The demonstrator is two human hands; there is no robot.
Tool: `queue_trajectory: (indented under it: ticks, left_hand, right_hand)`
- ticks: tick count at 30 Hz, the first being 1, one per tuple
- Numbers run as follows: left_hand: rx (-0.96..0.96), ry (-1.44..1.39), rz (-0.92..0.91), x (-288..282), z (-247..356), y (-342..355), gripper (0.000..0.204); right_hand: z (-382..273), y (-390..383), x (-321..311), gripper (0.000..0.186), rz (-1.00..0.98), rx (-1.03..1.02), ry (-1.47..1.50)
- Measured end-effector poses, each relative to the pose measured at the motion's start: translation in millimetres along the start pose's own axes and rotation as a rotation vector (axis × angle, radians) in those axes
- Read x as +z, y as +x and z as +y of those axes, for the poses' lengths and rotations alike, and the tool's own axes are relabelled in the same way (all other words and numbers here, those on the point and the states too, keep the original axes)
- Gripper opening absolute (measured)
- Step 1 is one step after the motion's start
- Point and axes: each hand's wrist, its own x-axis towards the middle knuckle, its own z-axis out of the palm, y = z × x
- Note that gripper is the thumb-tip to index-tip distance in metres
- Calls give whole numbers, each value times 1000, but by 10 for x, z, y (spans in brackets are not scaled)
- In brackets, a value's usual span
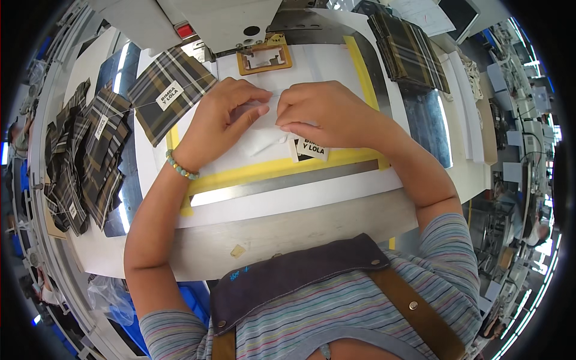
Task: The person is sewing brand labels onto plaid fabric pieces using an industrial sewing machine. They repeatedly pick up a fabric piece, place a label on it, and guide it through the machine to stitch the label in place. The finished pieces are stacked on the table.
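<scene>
The curled left hand (223, 120) and bent right hand (324, 114) flank a thin white crumpled sheet (258, 138); whether either grips it I cannot tell. Toward five o'clock, the right partly covers a white, black-lettered label (317, 153); at twelve sits a hollow amber rectangular frame (267, 69).

L grip (223, 117): thumb/idx bent, apart | R grip (321, 114): fingers curled, thumb under | arms (151, 222) fwd, bent
</scene>
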Motion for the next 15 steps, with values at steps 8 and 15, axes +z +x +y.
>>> queue_trajectory:
  ticks: [8,15]
  left_hand:
    - [-28,-25,-53,-46,49,-21,25]
    - [163,10,181,-29,101,1,29]
  right_hand:
    - [-33,28,4,12,1,153,185]
    - [124,82,-135,24,222,390,444]
